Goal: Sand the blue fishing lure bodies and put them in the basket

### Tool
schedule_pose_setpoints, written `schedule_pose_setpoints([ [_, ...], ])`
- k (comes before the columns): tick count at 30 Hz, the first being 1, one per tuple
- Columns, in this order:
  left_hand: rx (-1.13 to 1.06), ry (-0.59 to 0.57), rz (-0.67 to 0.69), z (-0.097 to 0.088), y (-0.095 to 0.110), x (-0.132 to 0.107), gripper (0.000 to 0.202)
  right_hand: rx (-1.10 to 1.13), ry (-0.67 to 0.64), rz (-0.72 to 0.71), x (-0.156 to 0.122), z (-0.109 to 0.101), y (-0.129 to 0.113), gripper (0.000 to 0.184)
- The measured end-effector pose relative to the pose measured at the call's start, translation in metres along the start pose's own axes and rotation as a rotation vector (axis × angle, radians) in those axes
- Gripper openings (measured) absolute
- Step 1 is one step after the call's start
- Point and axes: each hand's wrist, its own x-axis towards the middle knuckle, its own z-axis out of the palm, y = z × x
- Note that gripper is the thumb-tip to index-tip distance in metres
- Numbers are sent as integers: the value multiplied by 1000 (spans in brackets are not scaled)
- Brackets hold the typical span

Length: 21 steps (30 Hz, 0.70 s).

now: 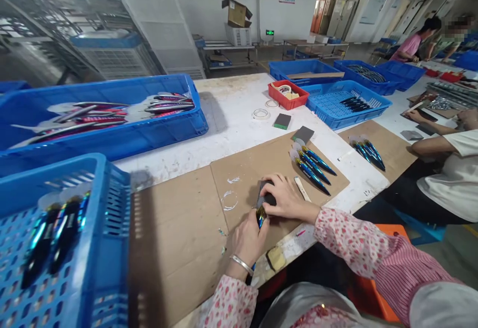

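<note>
My left hand is wrapped round a shiny blue, black and gold fishing lure, hiding most of its body. Over the lure's far end, my right hand closes its fingers on a dark grey block that looks like a sanding block. Where block and lure meet is covered by the fingers. Both hands work above a cardboard sheet. To their right lie several finished-looking lures with clear round lips, beside a pale flat stick. Two more grey blocks rest farther back, one a green-sided block.
At left stand a blue bin of red-silver lures and a blue perforated basket with darker lures. A small red tray, tape roll and blue basket sit behind. A co-worker's arm is at right.
</note>
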Motion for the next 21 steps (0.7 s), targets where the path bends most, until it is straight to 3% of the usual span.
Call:
schedule_pose_setpoints([
  [5,10,4,0,-3,0,-1,42,-37,53,61,2,-2,4,22],
  [9,2,-12,4,-5,1,-2,37,-4,-42,-82,0,-4,3,24],
  [13,0,-13,-6,-7,3,-2,36,-26,-22,-56,-1,-4,4,24],
  [18,-3,-28,-8,-8,4,-1,36,-4,-98,-170,2,-7,1,25],
  [21,0,-14,-15,-7,5,-1,39,-13,-83,-89,8,-8,3,22],
])
